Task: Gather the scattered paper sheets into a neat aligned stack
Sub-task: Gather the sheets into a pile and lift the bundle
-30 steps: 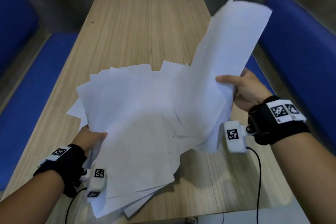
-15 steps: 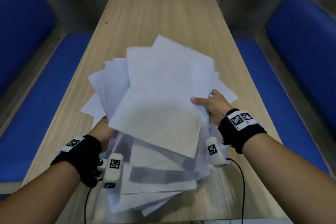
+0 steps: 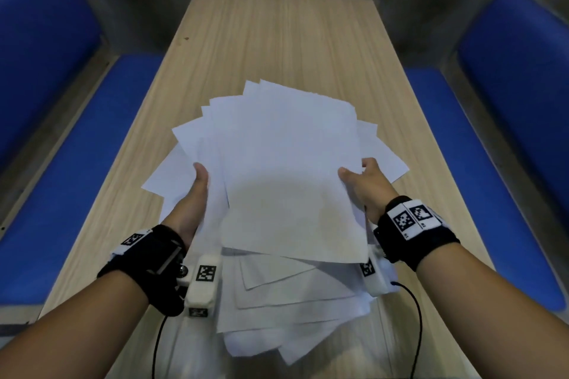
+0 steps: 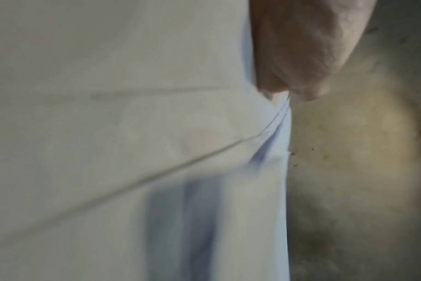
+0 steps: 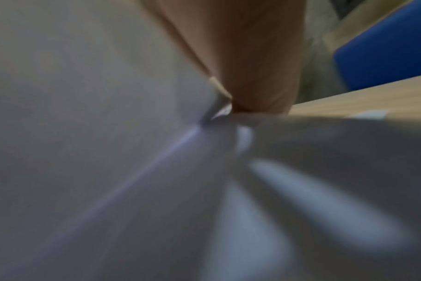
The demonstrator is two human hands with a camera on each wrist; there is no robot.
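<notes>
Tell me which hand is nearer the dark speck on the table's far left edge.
Left. The left hand grips the paper sheets on the table side with the dark speck; the right hand grips them across the pile, farther off.

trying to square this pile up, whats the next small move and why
Probably tip the paper sheets upright and tap their lower edges on the table: left hand and right hand grip both sides, but corners fan out unevenly.

paper sheets (image 3: 289, 181) over table (image 3: 277, 40), between benches (image 3: 92, 163)
</notes>
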